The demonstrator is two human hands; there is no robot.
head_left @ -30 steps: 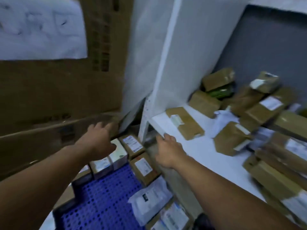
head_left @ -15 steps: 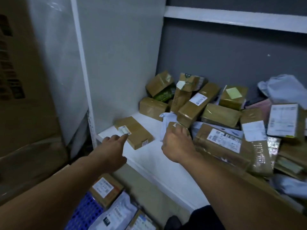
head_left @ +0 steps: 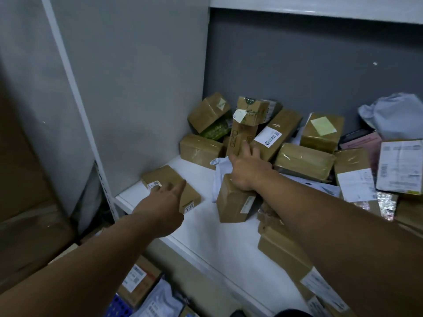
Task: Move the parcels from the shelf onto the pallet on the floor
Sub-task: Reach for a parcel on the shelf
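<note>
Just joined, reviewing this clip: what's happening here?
A person is reaching into the white shelf with both hands. The left hand is open over the flat brown parcel near the shelf's left edge; the right hand stretches into the pile toward a tall carton. Neither grips anything yet. Other parcels lie by the blue pallet below.

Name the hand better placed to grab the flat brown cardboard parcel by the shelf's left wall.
Left. The left hand is over the flat brown cardboard parcel, fingers straight; the right hand is among piled parcels.
</note>
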